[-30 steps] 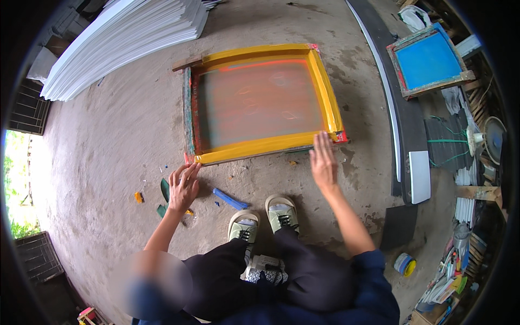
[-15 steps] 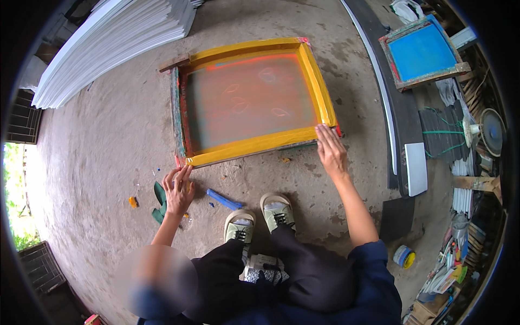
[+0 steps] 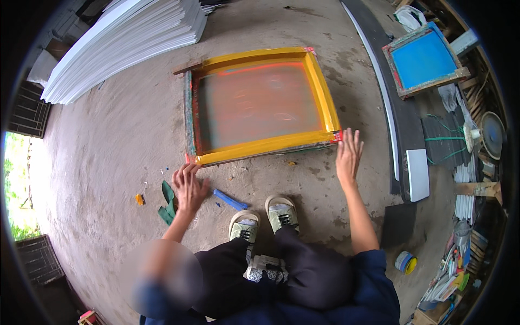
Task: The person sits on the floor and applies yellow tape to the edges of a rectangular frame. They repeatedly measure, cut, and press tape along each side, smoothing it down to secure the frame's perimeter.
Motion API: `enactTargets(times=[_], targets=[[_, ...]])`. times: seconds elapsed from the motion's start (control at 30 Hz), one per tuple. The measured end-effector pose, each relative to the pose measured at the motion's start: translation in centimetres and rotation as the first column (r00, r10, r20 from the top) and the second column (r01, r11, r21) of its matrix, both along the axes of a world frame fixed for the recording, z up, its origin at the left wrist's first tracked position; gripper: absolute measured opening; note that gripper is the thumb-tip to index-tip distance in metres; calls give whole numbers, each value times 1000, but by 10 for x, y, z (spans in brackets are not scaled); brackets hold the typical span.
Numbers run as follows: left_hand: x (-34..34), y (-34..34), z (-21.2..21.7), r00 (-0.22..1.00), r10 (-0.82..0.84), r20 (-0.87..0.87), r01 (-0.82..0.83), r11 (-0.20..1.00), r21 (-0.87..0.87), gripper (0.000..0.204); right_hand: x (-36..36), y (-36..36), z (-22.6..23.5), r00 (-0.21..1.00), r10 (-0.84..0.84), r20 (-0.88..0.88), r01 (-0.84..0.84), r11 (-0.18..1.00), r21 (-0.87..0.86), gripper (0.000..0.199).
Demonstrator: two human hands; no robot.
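A screen printing frame (image 3: 238,151) edged with yellow tape lies on the concrete floor in front of me. Its reddish, translucent mesh (image 3: 260,105) carries faint leaf-like outlines. My left hand (image 3: 189,187) is at the near left corner, fingers slightly bent and thumb apart; its fingertips appear to touch the frame's edge. Beside the near right corner, my right hand (image 3: 349,157) is open with fingers stretched out, close against the outer side. I cannot tell whether it touches. Neither hand grips anything visible.
A blue strip (image 3: 230,199) and a green scrap (image 3: 167,203) lie near my left hand, ahead of my shoes (image 3: 281,212). White sheets (image 3: 130,49) are stacked far left. A blue-meshed frame (image 3: 424,58), a white board (image 3: 417,175) and a tub (image 3: 405,262) are on the right.
My right hand has slid off the yellow tape at the near right corner to the frame's outer side. My left hand stays at the near left corner. The whole view has shifted slightly.
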State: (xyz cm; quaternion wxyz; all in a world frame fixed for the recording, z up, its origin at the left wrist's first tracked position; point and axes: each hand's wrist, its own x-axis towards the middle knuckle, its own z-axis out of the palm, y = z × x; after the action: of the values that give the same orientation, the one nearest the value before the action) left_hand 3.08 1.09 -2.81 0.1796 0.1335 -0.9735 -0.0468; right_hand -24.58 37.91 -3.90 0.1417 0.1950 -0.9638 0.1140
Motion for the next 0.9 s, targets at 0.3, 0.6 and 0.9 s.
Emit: enactTargets(times=[0.3, 0.6, 0.9], targets=[[-69, 76, 4, 966, -140, 216, 108, 982, 154, 102, 9, -22, -14, 993, 118, -12, -118, 979, -169, 42], [2, 27, -4, 971, 122, 206, -151, 980, 130, 107, 42, -60, -15, 968, 233, -89, -232, 972, 26, 50], [5, 12, -6, 997, -26, -78, 56, 908, 414, 78, 147, -224, 1, 731, 676, 92, -682, 722, 117, 57]])
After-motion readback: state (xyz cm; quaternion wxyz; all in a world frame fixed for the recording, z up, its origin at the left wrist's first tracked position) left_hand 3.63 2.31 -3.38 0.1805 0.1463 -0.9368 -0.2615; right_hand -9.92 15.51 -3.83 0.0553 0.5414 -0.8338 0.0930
